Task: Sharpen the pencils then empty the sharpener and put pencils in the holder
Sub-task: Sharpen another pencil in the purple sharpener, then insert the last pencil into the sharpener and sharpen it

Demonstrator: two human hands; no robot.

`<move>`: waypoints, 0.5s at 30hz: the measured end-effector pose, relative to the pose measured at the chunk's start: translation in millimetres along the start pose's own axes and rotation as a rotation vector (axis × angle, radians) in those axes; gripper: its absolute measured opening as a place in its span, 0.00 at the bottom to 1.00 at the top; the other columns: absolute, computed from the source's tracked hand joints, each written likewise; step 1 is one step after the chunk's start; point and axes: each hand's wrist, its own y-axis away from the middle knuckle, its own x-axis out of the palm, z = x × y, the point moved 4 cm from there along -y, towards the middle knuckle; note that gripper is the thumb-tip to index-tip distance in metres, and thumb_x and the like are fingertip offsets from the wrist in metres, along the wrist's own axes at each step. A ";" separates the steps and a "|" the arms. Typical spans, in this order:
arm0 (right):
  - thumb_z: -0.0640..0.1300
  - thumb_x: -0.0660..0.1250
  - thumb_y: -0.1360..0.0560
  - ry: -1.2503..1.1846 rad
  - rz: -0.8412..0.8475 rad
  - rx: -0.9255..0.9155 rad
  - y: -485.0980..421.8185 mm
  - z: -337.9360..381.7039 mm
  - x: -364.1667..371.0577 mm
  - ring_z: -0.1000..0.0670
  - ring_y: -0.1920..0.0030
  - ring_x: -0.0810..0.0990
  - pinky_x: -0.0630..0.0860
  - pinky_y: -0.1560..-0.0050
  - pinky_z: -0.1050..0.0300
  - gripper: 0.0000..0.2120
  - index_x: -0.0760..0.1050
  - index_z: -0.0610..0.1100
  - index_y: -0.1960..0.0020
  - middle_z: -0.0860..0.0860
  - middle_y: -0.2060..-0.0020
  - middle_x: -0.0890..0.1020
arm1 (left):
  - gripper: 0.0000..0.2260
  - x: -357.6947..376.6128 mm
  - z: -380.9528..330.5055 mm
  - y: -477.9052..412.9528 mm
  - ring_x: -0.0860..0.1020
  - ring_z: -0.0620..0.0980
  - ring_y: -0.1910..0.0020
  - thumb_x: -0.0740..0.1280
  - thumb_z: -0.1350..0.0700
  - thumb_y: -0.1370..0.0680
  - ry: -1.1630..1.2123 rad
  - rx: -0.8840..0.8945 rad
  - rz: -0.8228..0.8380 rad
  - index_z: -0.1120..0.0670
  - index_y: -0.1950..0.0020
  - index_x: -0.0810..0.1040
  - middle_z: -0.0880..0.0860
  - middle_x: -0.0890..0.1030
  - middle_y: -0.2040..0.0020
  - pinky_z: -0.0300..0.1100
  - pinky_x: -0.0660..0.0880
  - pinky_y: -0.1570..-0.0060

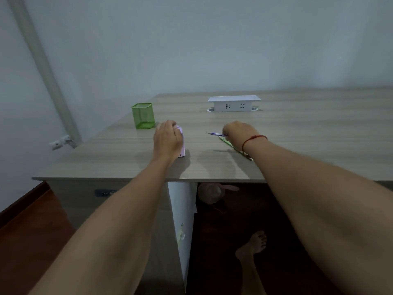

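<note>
Green mesh holder (143,116), pale pink sharpener (182,143), purple pencil (214,134), wood-grain grey desk (297,133).

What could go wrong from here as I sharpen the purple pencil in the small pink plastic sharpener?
The left hand grips the pink plastic sharpener; pushing the purple pencil, held in the right hand, in sideways might slide or tip it. The green patterned pencil lying under the right wrist reaches near the wooden table's front edge; a forearm nudge could roll it off.

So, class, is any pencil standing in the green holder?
No, the green holder has nothing poking above its rim or showing through its mesh.
</note>
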 end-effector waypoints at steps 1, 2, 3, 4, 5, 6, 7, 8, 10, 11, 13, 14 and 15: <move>0.38 0.60 0.21 -0.008 0.000 0.008 -0.7 -0.9 -0.4 0.40 0.45 0.80 0.75 0.48 0.52 0.11 0.78 0.41 0.41 0.41 0.44 0.80 | 0.20 2.3 -2.5 -0.6 0.72 0.60 0.42 0.50 0.55 0.25 0.002 -0.012 0.006 0.62 0.42 0.75 0.60 0.78 0.43 0.48 0.67 0.44; 0.39 0.61 0.21 -0.014 -0.002 0.013 -1.4 -0.5 -0.8 0.40 0.45 0.80 0.75 0.49 0.52 0.11 0.77 0.41 0.41 0.41 0.44 0.80 | 0.20 4.7 -3.2 -1.7 0.72 0.60 0.42 0.50 0.54 0.25 -0.003 -0.016 0.008 0.61 0.41 0.75 0.60 0.78 0.42 0.48 0.67 0.43; 0.40 0.61 0.21 -0.020 -0.006 0.018 -2.1 0.1 -0.6 0.40 0.45 0.80 0.74 0.50 0.53 0.11 0.77 0.41 0.41 0.41 0.44 0.80 | 0.21 7.3 -3.6 -2.6 0.72 0.60 0.42 0.50 0.54 0.26 -0.005 -0.017 0.009 0.61 0.41 0.75 0.60 0.78 0.42 0.48 0.66 0.43; 0.41 0.62 0.21 -0.028 -0.012 0.024 -2.9 0.4 -0.4 0.40 0.45 0.80 0.74 0.50 0.53 0.11 0.76 0.41 0.41 0.41 0.44 0.80 | 0.23 9.4 -4.6 -4.0 0.72 0.60 0.42 0.49 0.54 0.27 -0.006 -0.012 0.004 0.61 0.40 0.75 0.60 0.78 0.42 0.48 0.66 0.43; 0.42 0.63 0.21 -0.042 -0.018 0.032 -4.1 0.4 0.6 0.40 0.44 0.79 0.74 0.50 0.53 0.11 0.76 0.41 0.41 0.41 0.43 0.79 | 0.24 11.7 -6.0 -5.0 0.72 0.60 0.43 0.48 0.53 0.28 -0.002 -0.009 0.002 0.61 0.41 0.75 0.60 0.78 0.42 0.48 0.66 0.43; 0.43 0.64 0.21 -0.063 -0.020 0.042 -5.1 0.2 2.4 0.39 0.44 0.79 0.74 0.49 0.52 0.11 0.75 0.40 0.40 0.41 0.43 0.79 | 0.24 14.5 -6.9 -5.9 0.72 0.60 0.43 0.48 0.53 0.28 0.000 0.003 -0.002 0.61 0.41 0.75 0.60 0.78 0.43 0.48 0.66 0.43; 0.43 0.64 0.21 -0.092 -0.013 0.053 -6.7 0.5 5.6 0.39 0.43 0.79 0.74 0.48 0.51 0.12 0.75 0.39 0.40 0.41 0.42 0.79 | 0.25 16.9 -7.5 -6.0 0.72 0.60 0.44 0.48 0.52 0.28 0.001 0.009 -0.001 0.61 0.42 0.76 0.60 0.78 0.43 0.47 0.66 0.43; 0.43 0.64 0.21 -0.130 0.000 0.063 -8.2 2.2 9.8 0.39 0.42 0.78 0.74 0.46 0.51 0.13 0.75 0.38 0.40 0.40 0.42 0.79 | 0.25 19.8 -7.1 -6.4 0.73 0.60 0.45 0.47 0.52 0.28 0.002 0.024 -0.004 0.61 0.43 0.76 0.60 0.79 0.44 0.47 0.66 0.44; 0.43 0.64 0.21 -0.219 0.030 0.084 -11.5 7.8 19.7 0.39 0.40 0.77 0.74 0.43 0.50 0.15 0.74 0.36 0.38 0.39 0.40 0.77 | 0.25 24.9 -5.2 -6.2 0.73 0.59 0.47 0.46 0.51 0.28 0.010 0.044 0.000 0.61 0.45 0.76 0.60 0.79 0.46 0.47 0.66 0.47; 0.43 0.64 0.22 -0.250 0.040 0.096 -13.7 9.2 23.4 0.39 0.40 0.76 0.74 0.43 0.51 0.15 0.74 0.36 0.38 0.39 0.40 0.77 | 0.26 27.2 -5.5 -7.0 0.72 0.58 0.48 0.45 0.50 0.29 0.018 0.052 0.000 0.61 0.46 0.77 0.59 0.79 0.47 0.47 0.66 0.47; 0.41 0.66 0.23 -0.278 0.045 0.133 -20.3 7.1 27.5 0.39 0.41 0.78 0.75 0.45 0.52 0.13 0.76 0.36 0.41 0.38 0.41 0.78 | 0.26 31.5 -8.9 -13.2 0.73 0.58 0.48 0.45 0.49 0.29 0.041 0.056 -0.003 0.61 0.47 0.77 0.58 0.79 0.49 0.47 0.67 0.47; 0.40 0.66 0.24 -0.287 0.044 0.156 -23.5 4.5 28.4 0.39 0.42 0.78 0.75 0.46 0.53 0.12 0.77 0.36 0.43 0.38 0.42 0.79 | 0.24 32.8 -11.3 -17.3 0.73 0.58 0.48 0.46 0.51 0.28 0.049 0.053 -0.001 0.60 0.47 0.77 0.58 0.79 0.49 0.47 0.67 0.47; 0.39 0.67 0.24 -0.296 0.043 0.174 -27.0 2.0 29.1 0.39 0.43 0.79 0.75 0.47 0.53 0.11 0.78 0.36 0.44 0.37 0.43 0.79 | 0.23 33.6 -13.1 -21.0 0.73 0.58 0.47 0.47 0.52 0.28 0.054 0.049 0.005 0.60 0.47 0.77 0.58 0.79 0.48 0.46 0.67 0.47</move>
